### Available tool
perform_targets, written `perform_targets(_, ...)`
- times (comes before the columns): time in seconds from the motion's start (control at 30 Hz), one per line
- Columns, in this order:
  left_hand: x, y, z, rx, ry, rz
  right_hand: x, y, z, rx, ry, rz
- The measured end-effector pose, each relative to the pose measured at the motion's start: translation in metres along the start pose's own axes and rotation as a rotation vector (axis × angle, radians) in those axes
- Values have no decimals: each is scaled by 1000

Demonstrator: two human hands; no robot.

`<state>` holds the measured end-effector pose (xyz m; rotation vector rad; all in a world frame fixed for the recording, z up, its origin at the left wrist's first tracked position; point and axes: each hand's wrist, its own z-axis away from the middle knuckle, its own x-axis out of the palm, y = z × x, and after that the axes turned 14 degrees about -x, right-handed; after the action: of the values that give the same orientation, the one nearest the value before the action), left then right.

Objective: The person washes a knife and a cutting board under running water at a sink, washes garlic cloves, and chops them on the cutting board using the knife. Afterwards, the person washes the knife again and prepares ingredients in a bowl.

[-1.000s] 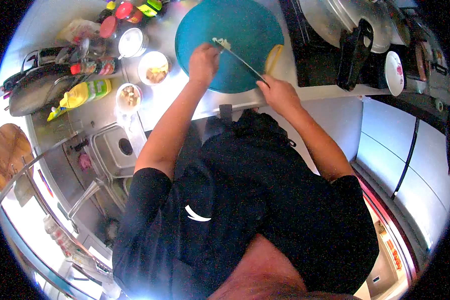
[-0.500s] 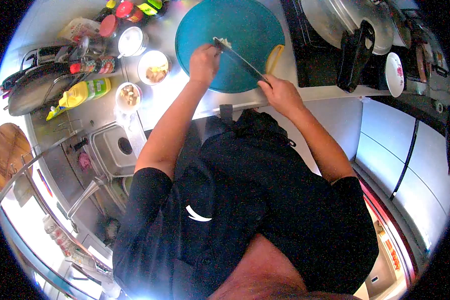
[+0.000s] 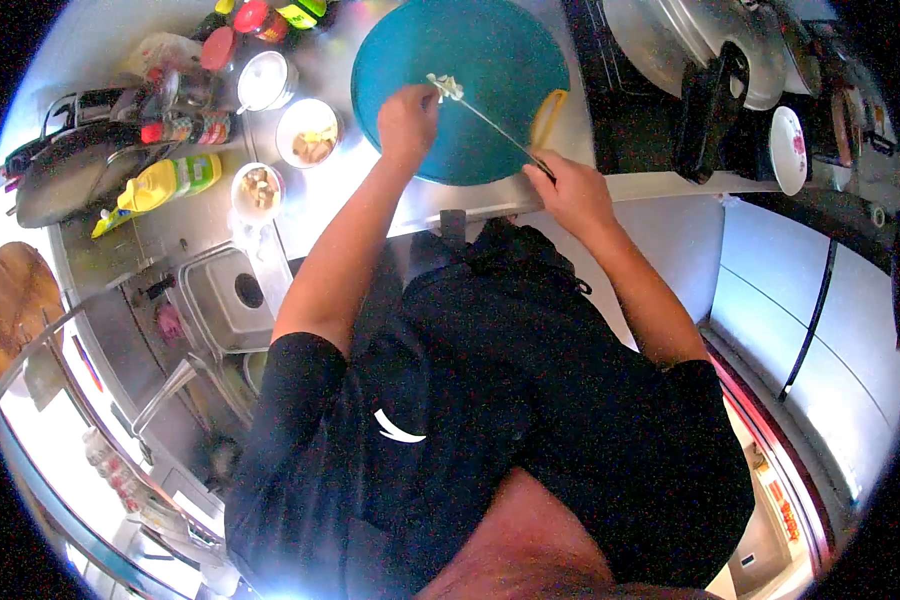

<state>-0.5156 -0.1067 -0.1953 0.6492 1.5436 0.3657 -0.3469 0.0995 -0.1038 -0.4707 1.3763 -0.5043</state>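
Observation:
My right hand (image 3: 574, 194) grips the dark handle of a kitchen knife (image 3: 498, 129), its blade seen nearly edge-on and slanting up to the left. By the blade's far end lies a small heap of pale chopped food (image 3: 447, 87) on a round teal cutting board (image 3: 490, 50). Curled close beside that heap, my left hand (image 3: 409, 122) has its fingers drawn together; whatever they hold is hidden beneath them. A yellow-edged tool (image 3: 549, 118) rests at the board's right side.
Left of the board stand a lidded white cup (image 3: 264, 82), a bowl of sliced food (image 3: 308, 134) and a bowl of pale chunks (image 3: 257, 194). Beyond are a yellow bottle (image 3: 170, 184) and a sink (image 3: 232, 295). A large pan (image 3: 685, 40) sits on the right.
The knife has turned from showing its dark flat side to nearly edge-on, and more of the pale pieces show. My right hand has shifted slightly right; my left hand stays almost in place.

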Motion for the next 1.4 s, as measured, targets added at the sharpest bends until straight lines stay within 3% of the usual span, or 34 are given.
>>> perform_targets(0.17,8,-14,-10,-41,-41,16,1,27,12,-140,73,149)
perform_targets(0.23,6,-19,-13,-284,-224,289,-2,25,14,-145,65,203)
perform_targets(0.37,-14,-8,-16,-392,-213,245,-10,23,18,-102,22,319)
perform_targets(0.47,-34,14,-13,-206,-167,246,-7,28,19,-153,52,325)
perform_targets(0.53,-39,19,-14,374,-95,97,-5,29,17,-180,66,312)
perform_targets(0.63,-31,14,-19,468,-271,79,-4,27,13,-193,77,308)
perform_targets(0.73,-21,8,-24,521,-201,78,-8,22,13,-204,58,370)
perform_targets(0.93,-6,-5,-33,409,-134,28,-14,19,22,-210,59,377)
perform_targets(1.03,1,-14,-36,391,-150,36,-12,30,29,-153,-52,365)
perform_targets(1.17,6,-21,-35,325,-151,96,1,41,38,-186,149,154)
perform_targets(1.23,3,-18,-29,-56,-287,372,9,41,41,-174,222,70)
perform_targets(1.3,3,-17,-25,-66,-220,359,22,41,37,119,197,-533)
perform_targets(1.33,4,-18,-22,-79,-149,346,28,39,35,121,200,-537)
perform_targets(1.4,7,-14,-11,-16,-116,320,42,35,28,394,152,-820)
